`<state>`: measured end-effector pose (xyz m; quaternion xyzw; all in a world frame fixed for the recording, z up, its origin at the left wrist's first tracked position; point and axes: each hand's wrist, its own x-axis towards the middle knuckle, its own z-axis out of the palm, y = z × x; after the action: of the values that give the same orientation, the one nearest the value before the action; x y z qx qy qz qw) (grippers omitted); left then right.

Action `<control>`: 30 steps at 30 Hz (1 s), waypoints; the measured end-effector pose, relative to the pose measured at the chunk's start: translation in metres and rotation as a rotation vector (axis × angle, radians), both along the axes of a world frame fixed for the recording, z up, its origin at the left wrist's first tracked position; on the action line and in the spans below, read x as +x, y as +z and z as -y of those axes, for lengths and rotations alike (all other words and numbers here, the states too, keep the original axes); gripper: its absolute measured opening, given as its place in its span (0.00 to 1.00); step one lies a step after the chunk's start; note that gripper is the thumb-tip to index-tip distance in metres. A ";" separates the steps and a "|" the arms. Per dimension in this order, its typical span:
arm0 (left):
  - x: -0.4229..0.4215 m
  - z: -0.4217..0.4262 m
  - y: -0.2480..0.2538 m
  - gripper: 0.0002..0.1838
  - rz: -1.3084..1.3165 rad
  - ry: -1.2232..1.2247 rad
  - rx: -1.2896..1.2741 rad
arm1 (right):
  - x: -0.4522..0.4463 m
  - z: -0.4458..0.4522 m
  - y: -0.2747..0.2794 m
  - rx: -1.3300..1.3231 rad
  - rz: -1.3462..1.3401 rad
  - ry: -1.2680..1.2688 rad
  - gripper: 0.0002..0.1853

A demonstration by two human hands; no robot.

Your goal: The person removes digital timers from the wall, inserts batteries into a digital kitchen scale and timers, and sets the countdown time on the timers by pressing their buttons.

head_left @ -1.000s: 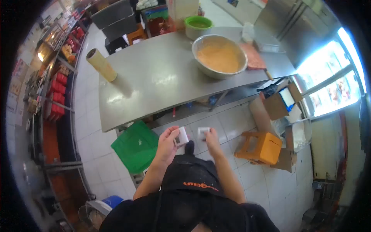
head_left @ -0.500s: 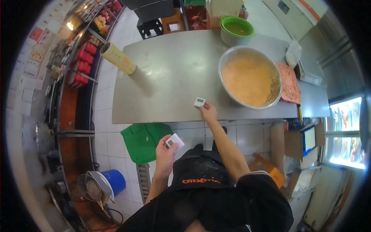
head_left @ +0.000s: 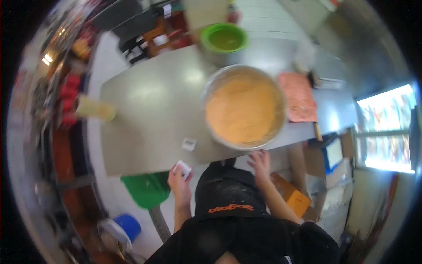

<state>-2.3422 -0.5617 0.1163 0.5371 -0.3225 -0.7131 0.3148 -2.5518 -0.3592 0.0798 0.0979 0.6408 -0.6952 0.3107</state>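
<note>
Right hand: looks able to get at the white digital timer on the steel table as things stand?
Probably yes: the right hand looks empty, the white digital timer lies uncovered on the steel table, and the way in front of the metal bowl looks free.

I see two small white gadgets, boxy, blurred. One [head_left: 189, 144] lies on the desk [head_left: 149, 110] near the front edge, left of the bowl; markings too fuzzy to read. The other is tilted in the left hand [head_left: 179, 181], just off the desk edge. Big round metal bowl [head_left: 244, 147]: upright on the desk, holding orange powdery stuff [head_left: 241, 111], right hand [head_left: 260, 165] at its near rim; I can't tell contact.
</note>
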 end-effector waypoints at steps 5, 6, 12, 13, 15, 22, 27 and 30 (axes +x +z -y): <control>-0.030 0.026 -0.021 0.18 0.056 -0.202 0.086 | -0.010 0.020 -0.017 -0.172 0.198 -0.309 0.16; -0.033 0.031 -0.025 0.17 0.058 -0.258 0.071 | -0.014 0.023 -0.019 -0.303 0.254 -0.340 0.17; -0.075 0.068 -0.027 0.16 0.031 -0.409 0.052 | -0.012 0.012 0.022 -0.213 0.183 -0.419 0.14; -0.075 0.074 -0.031 0.16 0.039 -0.395 0.026 | -0.008 0.004 0.038 -0.159 0.191 -0.444 0.14; -0.078 0.080 -0.036 0.16 0.041 -0.391 0.004 | 0.001 -0.016 0.060 -0.102 0.192 -0.478 0.14; -0.106 0.061 -0.058 0.15 0.137 -0.429 0.054 | -0.003 -0.120 0.152 -0.044 0.156 -0.773 0.16; -0.177 0.008 -0.064 0.17 0.180 -0.401 0.083 | -0.082 -0.188 0.152 -0.042 -0.042 -0.916 0.17; -0.226 -0.027 -0.039 0.18 0.164 -0.400 0.072 | -0.163 -0.236 0.113 -0.042 -0.177 -0.983 0.18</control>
<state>-2.5683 -0.5347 0.0769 0.5296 -0.4216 -0.7262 0.1203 -2.7144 -0.1237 0.1929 0.3224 0.5287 -0.7779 -0.1072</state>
